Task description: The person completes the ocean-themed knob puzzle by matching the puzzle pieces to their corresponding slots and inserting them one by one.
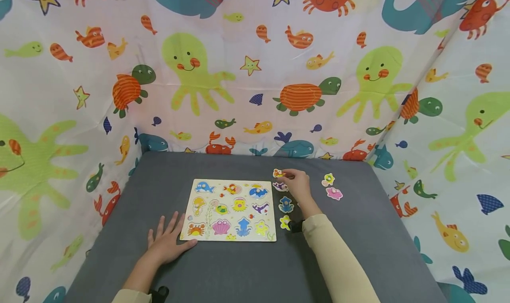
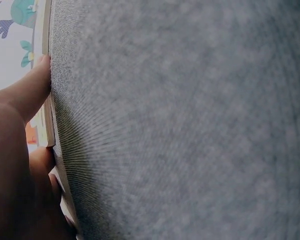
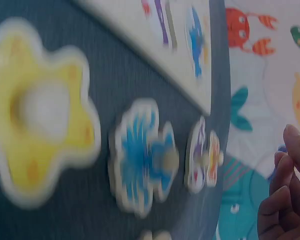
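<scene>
My left hand (image 1: 164,245) lies with spread fingers at the lower left corner of the sea-animal puzzle board (image 1: 232,183). Its thumb (image 2: 37,82) rests on the board's near edge. Over the board's far right corner, my right hand (image 1: 298,186) reaches with bent fingers, thumb and fingertips close together. Beside those fingertips is a small orange puzzle piece (image 1: 277,173); in the right wrist view the orange piece (image 3: 213,159) stands apart from them. Nearby are a purple piece (image 1: 280,187), a blue squid piece (image 1: 286,205) and a yellow starfish piece (image 1: 284,222).
Right of my right hand lie a yellow piece (image 1: 328,179) and a pink shell piece (image 1: 334,193). The grey table (image 1: 239,272) meets hanging fabric (image 1: 239,90) printed with sea animals at its back and sides.
</scene>
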A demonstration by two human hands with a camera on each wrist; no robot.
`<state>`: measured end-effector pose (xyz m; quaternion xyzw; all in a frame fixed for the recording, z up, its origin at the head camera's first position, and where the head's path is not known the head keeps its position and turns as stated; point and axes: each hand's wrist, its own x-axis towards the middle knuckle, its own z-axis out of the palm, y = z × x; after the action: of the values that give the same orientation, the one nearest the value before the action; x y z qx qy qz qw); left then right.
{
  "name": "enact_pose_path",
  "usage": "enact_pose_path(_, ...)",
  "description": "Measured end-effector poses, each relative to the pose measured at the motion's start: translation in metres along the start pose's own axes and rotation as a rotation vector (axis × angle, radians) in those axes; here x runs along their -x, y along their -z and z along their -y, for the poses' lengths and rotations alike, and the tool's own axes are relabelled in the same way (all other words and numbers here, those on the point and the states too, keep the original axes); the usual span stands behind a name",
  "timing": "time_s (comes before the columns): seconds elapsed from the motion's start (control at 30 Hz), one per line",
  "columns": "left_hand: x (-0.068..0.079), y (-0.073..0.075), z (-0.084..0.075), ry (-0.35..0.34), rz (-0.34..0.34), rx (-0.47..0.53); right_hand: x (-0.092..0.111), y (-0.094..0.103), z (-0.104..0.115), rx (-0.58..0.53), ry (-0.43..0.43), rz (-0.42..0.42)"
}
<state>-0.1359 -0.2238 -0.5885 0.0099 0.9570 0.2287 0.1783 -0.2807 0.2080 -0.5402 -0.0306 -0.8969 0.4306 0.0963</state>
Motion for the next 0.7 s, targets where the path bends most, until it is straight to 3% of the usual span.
enact_pose_path(0.33,-0.004,-0.003,0.0,0.008,0.001,-0.019,-0.016,0.044,-0.042,-0.003,-0.066,-0.06)
enact_pose_path(0.7,0.001,0.0,-0.001,0.019,-0.009,-0.006,-0.03,0.076,-0.077,0.095,-0.169,-0.124)
